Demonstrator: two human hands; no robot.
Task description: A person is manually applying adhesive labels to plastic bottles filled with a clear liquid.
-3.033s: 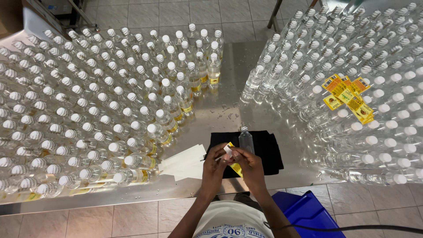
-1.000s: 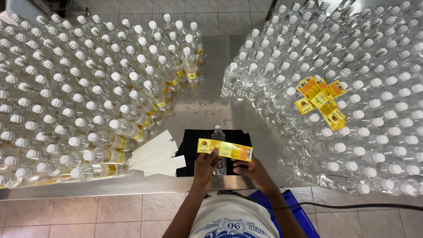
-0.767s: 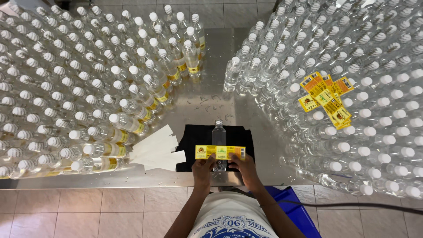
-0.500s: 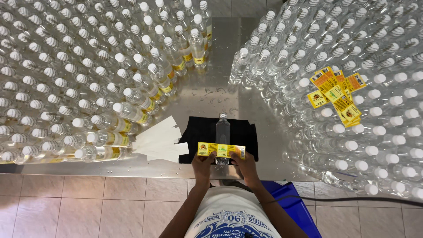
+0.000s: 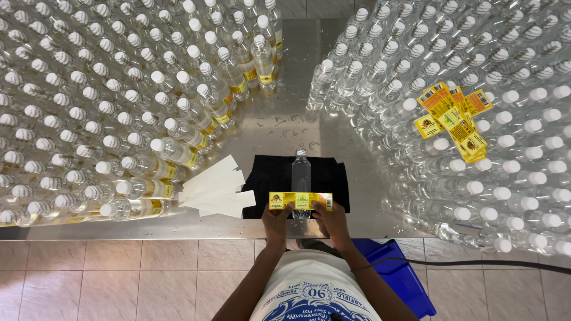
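At desk's [image 5: 285,128] near edge: left hand [image 5: 277,217] and right hand [image 5: 331,217], grips closed on yellow label [image 5: 300,200], stretching it flat against bottle [image 5: 301,178] on black cloth [image 5: 270,181].

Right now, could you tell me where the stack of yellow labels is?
In the head view, the stack of yellow labels lies at the right, atop the capped clear bottles.

Single head view, looking steeply down, table [image 5: 279,122] near

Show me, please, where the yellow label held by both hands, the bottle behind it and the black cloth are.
yellow label [image 5: 300,200], head view, middle of the strip.
clear bottle [image 5: 301,169], head view, its body above the label.
black cloth [image 5: 270,175], head view, bare left part.
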